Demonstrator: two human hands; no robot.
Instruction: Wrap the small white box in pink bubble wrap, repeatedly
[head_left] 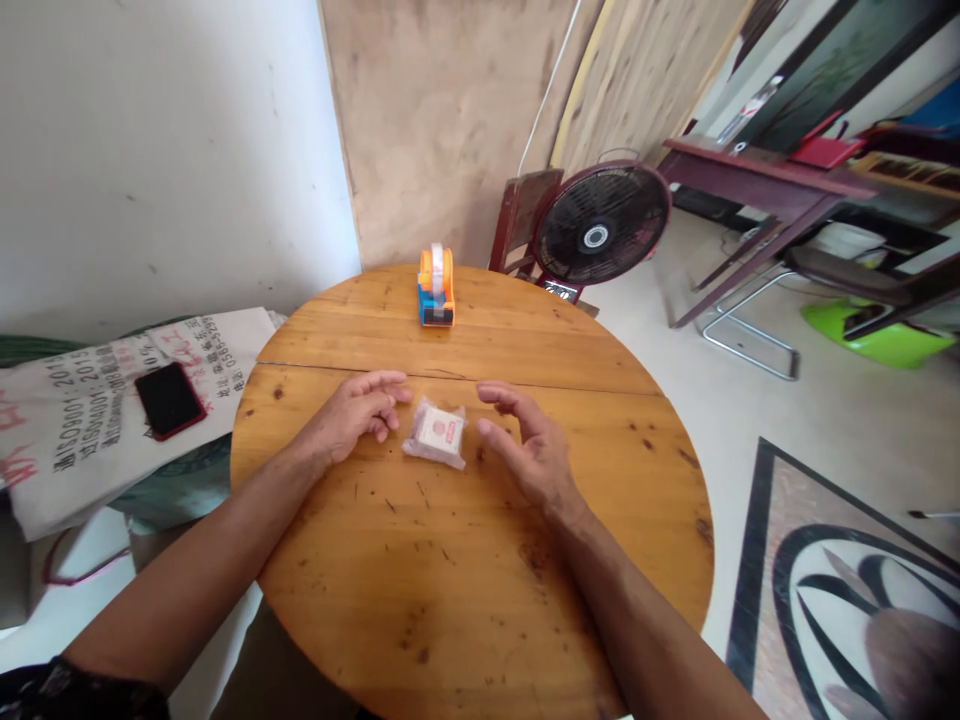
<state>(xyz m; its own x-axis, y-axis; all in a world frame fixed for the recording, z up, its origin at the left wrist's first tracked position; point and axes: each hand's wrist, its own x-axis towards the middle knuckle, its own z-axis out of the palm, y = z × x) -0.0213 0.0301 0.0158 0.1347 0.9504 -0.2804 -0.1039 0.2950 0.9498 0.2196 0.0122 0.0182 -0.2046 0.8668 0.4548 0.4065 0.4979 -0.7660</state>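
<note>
"ISO9001: 2015" and a number beginning "0565" on the white sack (pixel 112 420); illegible red print on the wrapped packet (pixel 437 430).

To the left of the round wooden bench (pixel 480 600), a dark-screened phone (pixel 170 400) in a red case lies on a pale sack (pixel 90 410) printed with black and red characters. A white wall (pixel 165 150) rises behind, meeting a plywood panel (pixel 435 130) down which a thin white cord (pixel 547 90) hangs. Beyond the bench's far right edge, a black fan (pixel 596 215) stands just beside a wooden chair (pixel 527 215). Farther right, a dark red table (pixel 776 168) carries a clear bottle (pixel 752 108); a bright green basin (pixel 877 335) sits on the floor (pixel 720 400), which bears a patterned inlay (pixel 847 590) nearer by.
</note>
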